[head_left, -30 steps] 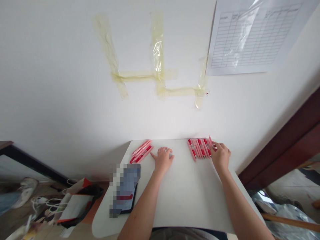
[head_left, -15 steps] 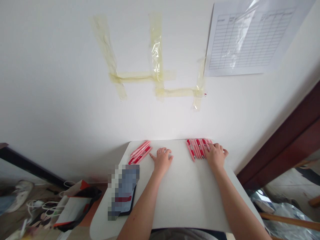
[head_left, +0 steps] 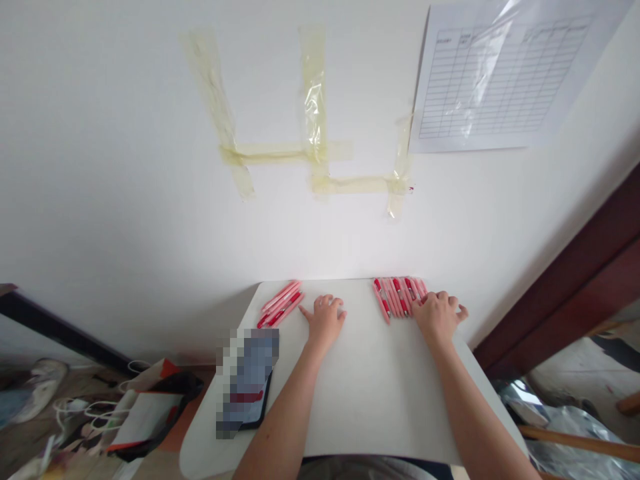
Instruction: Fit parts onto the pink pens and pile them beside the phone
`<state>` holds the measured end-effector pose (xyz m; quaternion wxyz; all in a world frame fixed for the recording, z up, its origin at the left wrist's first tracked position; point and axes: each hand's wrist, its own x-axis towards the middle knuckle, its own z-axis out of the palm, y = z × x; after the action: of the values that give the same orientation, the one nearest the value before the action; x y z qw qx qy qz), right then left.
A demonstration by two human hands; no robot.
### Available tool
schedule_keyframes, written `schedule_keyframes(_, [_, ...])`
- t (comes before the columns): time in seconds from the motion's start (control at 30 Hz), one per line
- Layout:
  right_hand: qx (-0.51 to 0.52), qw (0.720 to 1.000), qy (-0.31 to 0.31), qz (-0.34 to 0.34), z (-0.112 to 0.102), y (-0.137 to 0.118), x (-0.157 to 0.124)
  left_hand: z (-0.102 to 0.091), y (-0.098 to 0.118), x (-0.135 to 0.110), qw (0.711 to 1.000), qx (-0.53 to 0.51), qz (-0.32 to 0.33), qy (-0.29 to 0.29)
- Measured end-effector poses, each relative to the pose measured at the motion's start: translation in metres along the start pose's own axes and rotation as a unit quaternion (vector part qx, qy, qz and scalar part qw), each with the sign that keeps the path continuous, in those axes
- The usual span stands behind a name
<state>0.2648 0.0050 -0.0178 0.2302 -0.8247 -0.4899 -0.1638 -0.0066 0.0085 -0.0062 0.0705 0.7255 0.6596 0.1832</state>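
On the white table [head_left: 370,400], a row of pink and red pens [head_left: 397,298] lies side by side at the back right. My right hand [head_left: 438,317] is at the right end of this row, its fingers apart and its thumb side close to the last pens; whether it touches them I cannot tell. My left hand [head_left: 325,319] rests on the tabletop with spread, slightly curled fingers and nothing in them. Just left of it lies a smaller slanted pile of pink and red pens [head_left: 281,304].
A phone [head_left: 250,393], partly pixelated, lies along the table's left side. The white wall [head_left: 280,233] rises behind the table, with yellowed tape [head_left: 314,107] and a printed sheet [head_left: 500,87]. Bags and cords [head_left: 145,413] are on the floor at left; a dark red frame [head_left: 560,287] stands right.
My right hand has shifted slightly right and toward me, its fingers more spread, uncovering more of the pens at the row's right end. My left hand and both groups of pens look unmoved.
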Motion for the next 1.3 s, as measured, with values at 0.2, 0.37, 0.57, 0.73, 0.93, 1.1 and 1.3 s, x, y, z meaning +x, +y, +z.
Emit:
schedule_keyframes(0.2, [0.007,1.0,0.022,-0.008,0.006,0.0,0.0,0.003,-0.002,0.0,1.0,-0.014,0.009,0.018])
schedule_keyframes(0.37, [0.006,1.0,0.027,-0.014,0.007,0.0,0.0,0.004,-0.001,0.001,1.0,-0.012,0.006,0.015])
schedule_keyframes(0.57, [0.013,0.999,0.033,-0.01,0.01,0.0,0.0,0.006,-0.002,0.001,1.0,-0.014,0.003,0.007])
schedule_keyframes(0.73, [0.08,0.994,0.047,-0.054,0.01,0.001,-0.003,0.007,-0.005,0.002,1.0,-0.011,0.008,0.007])
schedule_keyframes(0.93, [0.222,0.94,0.061,-0.251,0.001,-0.019,-0.021,0.004,-0.009,0.003,0.998,0.038,0.038,0.028])
schedule_keyframes(1.1, [0.24,0.893,-0.004,-0.381,-0.009,-0.047,-0.043,-0.012,-0.018,0.007,0.982,0.141,-0.041,0.122])
schedule_keyframes(1.3, [0.211,0.873,-0.029,-0.438,-0.014,-0.061,-0.058,-0.024,-0.035,0.015,0.942,0.205,-0.205,0.166])
